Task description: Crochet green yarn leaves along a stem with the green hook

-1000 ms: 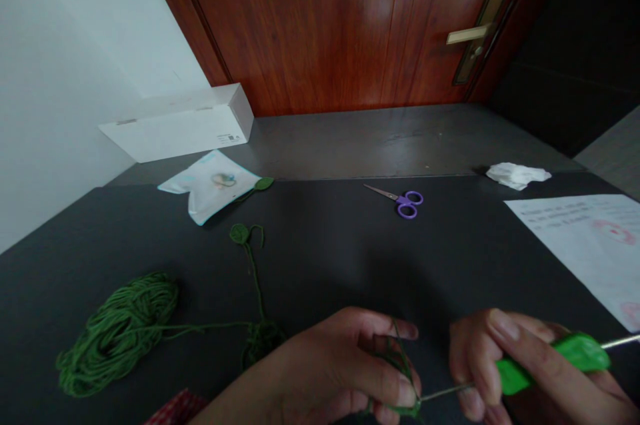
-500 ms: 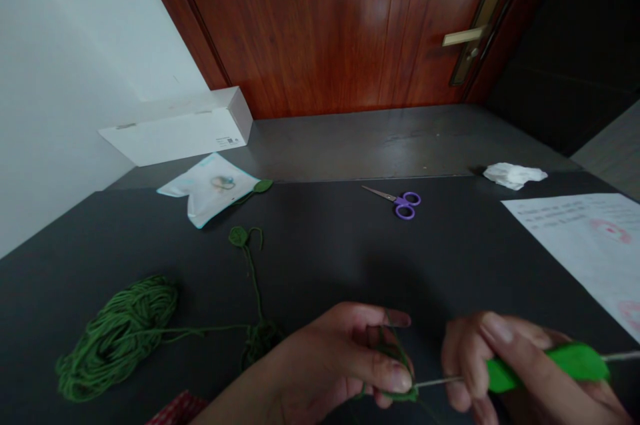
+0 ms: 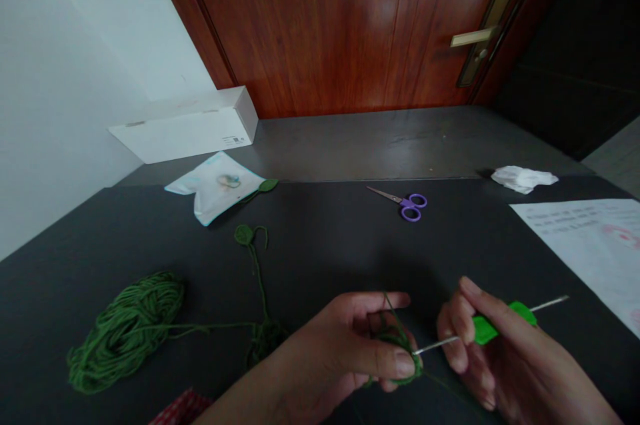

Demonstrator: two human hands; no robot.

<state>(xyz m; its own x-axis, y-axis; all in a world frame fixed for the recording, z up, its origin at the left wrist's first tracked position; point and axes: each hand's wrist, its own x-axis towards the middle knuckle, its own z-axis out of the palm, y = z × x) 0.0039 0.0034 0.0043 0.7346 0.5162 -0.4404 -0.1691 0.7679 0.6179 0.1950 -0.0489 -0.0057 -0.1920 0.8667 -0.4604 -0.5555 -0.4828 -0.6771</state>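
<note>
Between the thumb and fingers of my left hand (image 3: 350, 348) is a small piece of green crochet work (image 3: 407, 372), with a strand of yarn running up over the raised index finger. My right hand (image 3: 495, 345) grips a crochet hook (image 3: 485, 330) by its bright green handle. The hook's thin metal shaft reaches left and its tip meets the crochet work at my left thumb; the tip itself is hidden in the yarn. A metal end also sticks out of the handle on the right.
A skein of green yarn (image 3: 127, 328) lies at left, its strand leading toward my left arm. Beyond are a round green crocheted piece (image 3: 244, 234), a white packet (image 3: 220, 192), purple scissors (image 3: 411, 206), a white box (image 3: 185, 132), crumpled tissue (image 3: 523, 178) and a printed sheet (image 3: 585, 232).
My right hand has turned, so the hook now slants up to the right instead of lying nearly level. The left hand still pinches the crochet work. The view has shifted slightly.
</note>
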